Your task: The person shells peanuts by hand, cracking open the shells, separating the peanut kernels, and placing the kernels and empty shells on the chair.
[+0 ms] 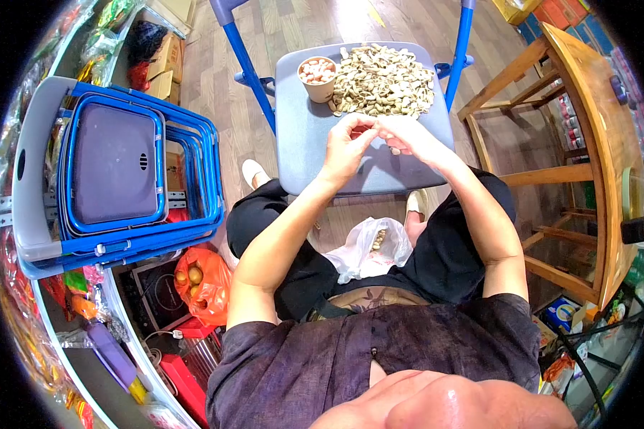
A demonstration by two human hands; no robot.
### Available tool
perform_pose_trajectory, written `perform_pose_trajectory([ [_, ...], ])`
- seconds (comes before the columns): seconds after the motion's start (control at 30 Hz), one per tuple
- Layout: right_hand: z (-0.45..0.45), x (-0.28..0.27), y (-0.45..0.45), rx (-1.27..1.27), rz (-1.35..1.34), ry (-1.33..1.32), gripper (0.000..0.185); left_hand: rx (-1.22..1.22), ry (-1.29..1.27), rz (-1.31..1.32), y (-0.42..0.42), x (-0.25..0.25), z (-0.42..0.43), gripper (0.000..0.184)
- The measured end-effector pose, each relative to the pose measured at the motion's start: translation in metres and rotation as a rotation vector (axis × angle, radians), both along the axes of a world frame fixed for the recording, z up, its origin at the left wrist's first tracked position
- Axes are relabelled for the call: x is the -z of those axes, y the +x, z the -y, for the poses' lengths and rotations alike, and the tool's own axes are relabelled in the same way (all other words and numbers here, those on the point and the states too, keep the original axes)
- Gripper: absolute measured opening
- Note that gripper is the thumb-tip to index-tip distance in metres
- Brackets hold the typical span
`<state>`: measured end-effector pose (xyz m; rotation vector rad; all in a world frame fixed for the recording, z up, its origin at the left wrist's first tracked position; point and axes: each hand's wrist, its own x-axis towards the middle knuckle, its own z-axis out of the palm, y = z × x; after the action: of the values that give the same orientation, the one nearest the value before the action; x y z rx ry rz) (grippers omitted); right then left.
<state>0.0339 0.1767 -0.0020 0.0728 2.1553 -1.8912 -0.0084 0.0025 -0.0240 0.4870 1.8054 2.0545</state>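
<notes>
My left hand (345, 146) and my right hand (408, 136) meet over the grey seat (304, 157) of a blue-framed folding chair. The fingertips of both are pinched together, and whatever is between them is too small and covered to make out. Just beyond my hands lies a heap of unshelled peanuts (386, 79). Left of the heap stands a paper cup (320, 91), filled with pinkish peanut kernels (317, 70). A small pale piece (396, 151) shows on the seat below my right hand.
Between my legs hangs a white plastic bag (368, 250) with some shells inside. Folded blue chairs (118, 157) lean at the left, above an orange bag (204, 286) of round produce. A wooden table (583, 143) stands on the right, with stocked shelves along both sides.
</notes>
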Motion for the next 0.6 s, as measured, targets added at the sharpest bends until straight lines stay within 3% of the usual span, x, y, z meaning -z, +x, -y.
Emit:
perform_pose_trajectory([
  [0.07,-0.003,0.002,0.002,0.008,0.142,-0.234,0.041,0.057,0.087,0.071,-0.004,-0.004,0.002,0.008],
  [0.23,0.009,-0.005,0.005,0.02,0.223,-0.281,0.042,0.039,0.003,0.059,-0.005,0.0,0.004,0.009],
  [0.37,0.012,-0.002,0.003,0.014,0.332,-0.488,0.041,0.013,0.1,0.01,-0.005,0.0,0.004,0.011],
  [0.6,0.026,-0.002,0.004,0.077,0.351,-0.543,0.042,0.048,0.229,0.089,-0.008,0.003,0.005,0.008],
])
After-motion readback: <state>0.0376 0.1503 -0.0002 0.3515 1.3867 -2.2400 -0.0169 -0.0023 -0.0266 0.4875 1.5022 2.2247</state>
